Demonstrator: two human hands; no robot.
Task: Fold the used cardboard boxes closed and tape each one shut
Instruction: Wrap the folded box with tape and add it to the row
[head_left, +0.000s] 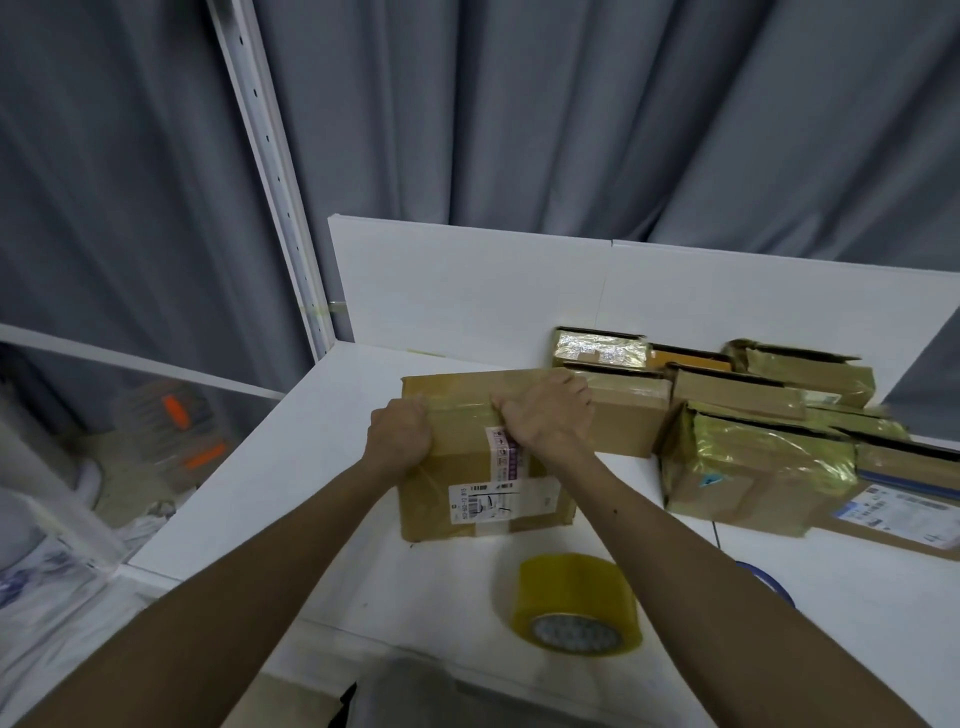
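A brown cardboard box (467, 467) with a white shipping label lies flat on the white table (291, 467), a strip of clear tape across its top. My left hand (399, 431) sits at the box's left edge with fingers curled over the tape. My right hand (545, 413) lies on the box's top right part, fingers bent and pressing down on the taped seam. A roll of yellowish packing tape (576, 603) stands on the table in front of the box, between my forearms.
Several taped cardboard boxes (753, 467) are stacked to the right, against a white back panel (467, 291). A flat labelled parcel (893, 514) lies at the far right. A blue ring-shaped object (774, 582) peeks from behind my right forearm. Grey curtains hang behind; the table's left edge drops off.
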